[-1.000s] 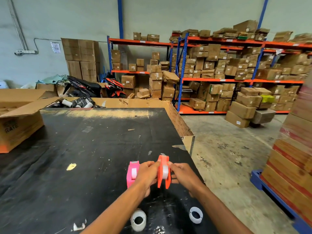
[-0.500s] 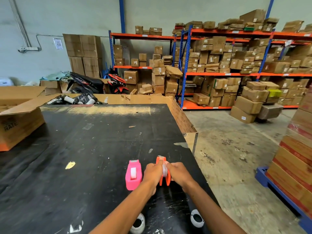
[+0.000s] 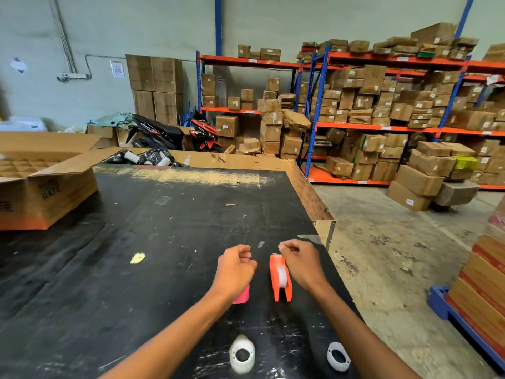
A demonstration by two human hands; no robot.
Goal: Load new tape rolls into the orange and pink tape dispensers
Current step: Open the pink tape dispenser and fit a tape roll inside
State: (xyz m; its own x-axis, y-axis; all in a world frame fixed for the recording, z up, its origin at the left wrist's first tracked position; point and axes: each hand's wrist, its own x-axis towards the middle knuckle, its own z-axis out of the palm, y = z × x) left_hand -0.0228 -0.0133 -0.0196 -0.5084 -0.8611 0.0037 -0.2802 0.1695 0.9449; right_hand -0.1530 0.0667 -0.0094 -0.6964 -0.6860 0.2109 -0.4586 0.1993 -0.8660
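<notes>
The orange tape dispenser (image 3: 281,277) stands on the black table (image 3: 153,242) with a clear tape roll inside it. My right hand (image 3: 299,262) hovers just beside its far end, fingers curled, possibly pinching the tape end. My left hand (image 3: 235,266) is loosely curled above the pink tape dispenser (image 3: 241,296), hiding most of it; only its near end shows. Two white tape rolls lie near the table's front edge: one (image 3: 242,354) by my left forearm, the other (image 3: 338,356) by my right forearm.
An open cardboard box (image 3: 41,192) sits at the table's left. A cardboard wall (image 3: 308,192) lines the table's far and right edges. Beyond are concrete floor, orange-and-blue shelves (image 3: 382,127) packed with boxes, and a stack of cartons on a blue pallet (image 3: 459,321) at right.
Both hands have let go of the orange dispenser, which now stands on the table. My left hand moved left over the pink dispenser; my right hand moved to the orange one's far end.
</notes>
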